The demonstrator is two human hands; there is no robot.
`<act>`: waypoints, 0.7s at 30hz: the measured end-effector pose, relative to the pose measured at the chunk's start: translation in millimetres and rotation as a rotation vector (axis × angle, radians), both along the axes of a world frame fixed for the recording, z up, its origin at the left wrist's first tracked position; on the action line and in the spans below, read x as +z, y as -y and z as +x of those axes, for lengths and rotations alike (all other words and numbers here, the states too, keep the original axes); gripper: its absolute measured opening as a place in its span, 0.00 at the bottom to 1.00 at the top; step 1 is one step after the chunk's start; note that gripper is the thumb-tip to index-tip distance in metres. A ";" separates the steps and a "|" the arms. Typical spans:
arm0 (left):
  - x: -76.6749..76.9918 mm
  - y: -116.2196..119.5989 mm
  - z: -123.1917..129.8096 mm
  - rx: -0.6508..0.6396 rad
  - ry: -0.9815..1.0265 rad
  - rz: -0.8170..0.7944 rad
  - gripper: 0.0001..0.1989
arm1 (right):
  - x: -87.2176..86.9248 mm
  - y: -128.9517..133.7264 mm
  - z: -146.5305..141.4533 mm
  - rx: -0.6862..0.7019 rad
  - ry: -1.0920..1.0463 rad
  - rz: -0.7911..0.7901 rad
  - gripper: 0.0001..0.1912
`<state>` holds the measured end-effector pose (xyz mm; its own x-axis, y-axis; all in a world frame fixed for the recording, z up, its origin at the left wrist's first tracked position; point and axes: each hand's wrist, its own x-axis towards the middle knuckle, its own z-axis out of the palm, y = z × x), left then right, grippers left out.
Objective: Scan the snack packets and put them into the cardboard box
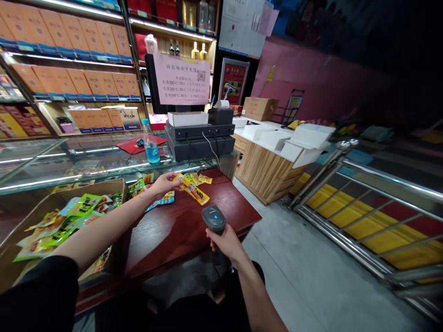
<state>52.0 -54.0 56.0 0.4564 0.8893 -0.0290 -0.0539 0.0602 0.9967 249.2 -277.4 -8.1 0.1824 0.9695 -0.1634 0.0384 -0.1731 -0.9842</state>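
My left hand (166, 183) pinches one end of a long yellow snack packet (193, 190) over the dark red table (221, 230). Its far end slants down toward the right. Gripped in my right hand (226, 242) is a dark grey barcode scanner (213, 218), its head just below the packet and apart from it. Beyond the held packet lie several smaller yellow snack packets (205, 179). Blue snack packets (162, 201) rest beneath my left wrist. Left of the table, a cardboard box (119, 186) holds many green and orange snack packets (85, 204), partly hidden by my left forearm.
Behind the table stands a glass counter (93, 159) with a bottle of blue drink (150, 143), a red sheet and a cash drawer (200, 143) below a monitor with a pink notice (183, 79). A wooden cabinet (265, 173) and a metal railing (374, 203) are on the right.
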 end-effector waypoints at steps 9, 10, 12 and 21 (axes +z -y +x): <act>-8.5 12.9 0.8 -0.040 -0.146 0.106 0.26 | 20.3 -3.3 -10.0 0.072 -0.009 0.134 0.16; -9.8 15.1 2.1 -0.059 -0.159 0.130 0.25 | 24.5 -5.2 -11.6 0.085 -0.006 0.148 0.16; -10.9 19.2 4.1 -0.100 -0.184 0.175 0.22 | 31.3 -8.8 -14.2 0.089 -0.003 0.156 0.16; 4.7 35.4 8.4 -0.119 -0.325 0.222 0.16 | 41.2 -11.2 -20.1 0.107 0.028 0.132 0.17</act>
<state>60.3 -89.4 60.7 0.5555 0.8315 -0.0024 0.2604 -0.1712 0.9502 229.1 -266.2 33.1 0.0794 0.9964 -0.0296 0.0773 -0.0357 -0.9964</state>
